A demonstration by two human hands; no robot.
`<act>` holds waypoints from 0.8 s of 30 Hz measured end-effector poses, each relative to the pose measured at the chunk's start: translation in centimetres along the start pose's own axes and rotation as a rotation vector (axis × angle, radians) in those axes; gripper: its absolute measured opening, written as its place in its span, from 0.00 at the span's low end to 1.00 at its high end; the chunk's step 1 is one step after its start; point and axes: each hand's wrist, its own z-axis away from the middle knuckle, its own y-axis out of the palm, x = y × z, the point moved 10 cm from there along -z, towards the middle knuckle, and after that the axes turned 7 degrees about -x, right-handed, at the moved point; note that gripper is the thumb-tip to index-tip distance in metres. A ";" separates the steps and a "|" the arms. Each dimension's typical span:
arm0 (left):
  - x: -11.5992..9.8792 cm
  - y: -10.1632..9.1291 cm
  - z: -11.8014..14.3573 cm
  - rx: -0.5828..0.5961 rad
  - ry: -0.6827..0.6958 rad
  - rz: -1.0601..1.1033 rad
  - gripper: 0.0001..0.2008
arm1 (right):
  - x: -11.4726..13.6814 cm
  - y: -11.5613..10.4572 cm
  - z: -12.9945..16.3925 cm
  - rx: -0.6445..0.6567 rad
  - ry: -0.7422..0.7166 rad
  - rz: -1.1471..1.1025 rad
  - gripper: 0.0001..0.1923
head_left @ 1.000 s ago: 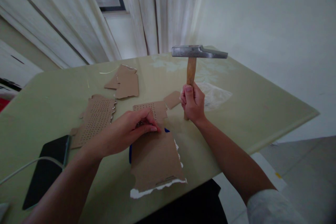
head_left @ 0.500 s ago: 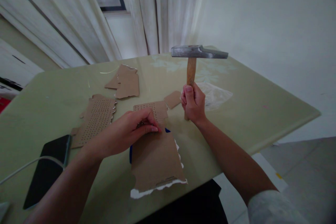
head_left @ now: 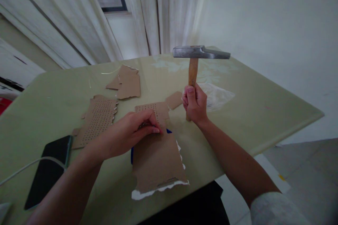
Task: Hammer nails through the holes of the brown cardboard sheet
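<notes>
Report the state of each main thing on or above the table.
Wooden-handled grey metal hammer: upright, in the right hand.
Left hand: pinched, contents unclear.
Nearest brown cardboard sheet: torn, white-edged.
Left brown cardboard sheet: dark-dotted, right edge ragged.
Far brown cardboard pieces: overlapping.
Flat black rectangular device: crossed by a pale cable.
Translucent plastic film: crumpled.

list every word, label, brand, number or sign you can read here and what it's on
None: no readable text in view.
Hammer in the right hand: no lettering visible.
Near cardboard sheet: dark streaks by its torn near edge, too unclear to call writing.
Left cardboard piece: rows of dots only.
Dark flat device: nothing legible.
</notes>
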 end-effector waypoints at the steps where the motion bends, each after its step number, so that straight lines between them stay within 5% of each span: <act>1: -0.1 0.0 0.0 0.002 0.003 0.001 0.11 | 0.0 0.0 0.0 0.002 0.000 0.001 0.26; 24: -0.6 0.0 0.0 -0.004 -0.002 -0.024 0.09 | 0.1 0.1 -0.1 0.009 -0.005 0.001 0.27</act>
